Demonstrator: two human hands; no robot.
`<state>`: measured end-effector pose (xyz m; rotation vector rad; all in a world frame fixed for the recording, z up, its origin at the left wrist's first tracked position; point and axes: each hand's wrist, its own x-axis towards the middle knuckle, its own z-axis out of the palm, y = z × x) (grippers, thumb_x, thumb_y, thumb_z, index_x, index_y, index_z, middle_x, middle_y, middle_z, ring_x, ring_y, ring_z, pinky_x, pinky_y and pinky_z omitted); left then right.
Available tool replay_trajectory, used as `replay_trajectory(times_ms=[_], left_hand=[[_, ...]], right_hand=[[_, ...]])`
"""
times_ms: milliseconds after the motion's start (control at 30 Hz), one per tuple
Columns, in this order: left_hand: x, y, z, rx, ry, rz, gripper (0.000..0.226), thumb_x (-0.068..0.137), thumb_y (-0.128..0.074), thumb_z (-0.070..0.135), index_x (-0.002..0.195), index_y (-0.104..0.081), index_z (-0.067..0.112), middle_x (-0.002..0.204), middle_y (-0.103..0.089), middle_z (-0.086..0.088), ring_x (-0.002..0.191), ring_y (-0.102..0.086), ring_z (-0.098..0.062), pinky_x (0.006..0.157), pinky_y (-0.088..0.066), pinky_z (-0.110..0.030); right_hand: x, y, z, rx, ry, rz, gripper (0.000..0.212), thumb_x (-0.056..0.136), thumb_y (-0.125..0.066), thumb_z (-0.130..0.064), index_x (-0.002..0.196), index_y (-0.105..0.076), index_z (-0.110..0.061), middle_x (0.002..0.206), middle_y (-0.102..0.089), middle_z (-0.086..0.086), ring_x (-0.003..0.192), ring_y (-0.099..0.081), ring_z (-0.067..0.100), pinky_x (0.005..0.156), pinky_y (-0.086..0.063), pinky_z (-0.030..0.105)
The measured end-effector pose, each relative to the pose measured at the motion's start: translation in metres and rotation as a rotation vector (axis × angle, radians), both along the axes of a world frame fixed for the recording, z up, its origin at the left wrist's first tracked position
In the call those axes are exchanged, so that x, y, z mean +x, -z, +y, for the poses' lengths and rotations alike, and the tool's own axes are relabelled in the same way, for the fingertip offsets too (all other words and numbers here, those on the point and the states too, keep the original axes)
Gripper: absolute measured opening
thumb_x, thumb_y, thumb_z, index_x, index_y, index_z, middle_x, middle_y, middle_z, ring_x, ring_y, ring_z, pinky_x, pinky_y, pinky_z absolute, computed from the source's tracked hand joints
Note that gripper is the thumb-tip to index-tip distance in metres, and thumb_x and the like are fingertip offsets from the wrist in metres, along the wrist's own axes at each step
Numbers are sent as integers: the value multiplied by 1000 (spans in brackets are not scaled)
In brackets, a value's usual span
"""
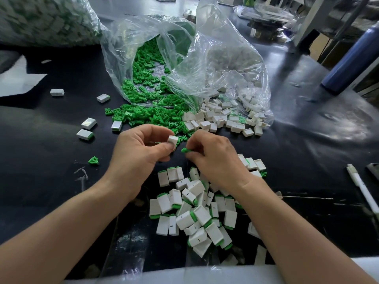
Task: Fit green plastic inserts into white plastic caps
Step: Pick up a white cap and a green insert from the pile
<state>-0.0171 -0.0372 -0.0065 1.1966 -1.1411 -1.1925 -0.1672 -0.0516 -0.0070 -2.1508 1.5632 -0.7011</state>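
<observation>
Just in front of the clear bag [184, 58]: cap and insert nearly together.
Pinching a white cap [172, 139] in the left hand [139, 152] fingers [161, 130], and a green insert [185, 150] in the right hand [215, 158] fingers [196, 138], just beside it. Might slip from such a small pinch and drop into the pile of done caps [196, 212], on the near side of the bag, and get lost there. Might go in crooked or the wrong way round and get stuck. Might pop out onto the surface [51, 160] from too hard a push.

white cap [172, 139]: pinched, raised | green insert [185, 150]: pinched beside it
</observation>
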Motion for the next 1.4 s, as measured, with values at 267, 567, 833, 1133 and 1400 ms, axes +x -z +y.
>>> replay_trajectory(times_ms=[267, 567, 833, 1133, 1400], left_hand=[[-3, -8, 4, 31, 125, 161, 30, 81, -55, -13, 88, -68, 13, 78, -62, -10, 68, -69, -15, 60, -53, -16], [-2, -10, 2, 136, 211, 297, 16, 65, -60, 5, 81, -58, 5, 67, -69, -8, 66, -71, -22, 52, -54, -21], [-3, -9, 5, 143, 235, 256, 19, 64, -61, 7, 82, -58, 5, 72, -72, -12, 65, -71, -20, 51, -54, -22], [-4, -11, 8, 67, 236, 136, 20, 63, -65, 11, 81, -59, 4, 66, -71, -9, 63, -70, -18, 53, -55, -22], [-1, -11, 8, 22, 214, 24, 19, 59, -70, 13, 76, -65, 6, 64, -68, -6, 57, -67, -16, 46, -49, -19]], right_hand=[[-7, -12, 12, -24, 29, -340, 23, 82, -66, -10, 77, -54, -29, 65, -55, -17, 64, -52, -8, 63, -41, 8], [-5, -14, 16, -57, 17, -414, 26, 83, -64, -6, 77, -59, -31, 67, -58, -19, 65, -55, -5, 62, -42, 8], [-5, -16, 18, -86, -5, -405, 26, 81, -65, -4, 79, -60, -29, 70, -59, -18, 67, -56, -4, 63, -43, 8], [-6, -19, 19, 50, 4, -401, 13, 84, -64, -12, 82, -62, -25, 71, -61, -11, 65, -55, -2, 62, -44, 11], [-6, -23, 23, 96, -27, -220, 16, 91, -54, -24, 80, -60, -13, 73, -63, 8, 66, -54, 18, 65, -45, 35]])
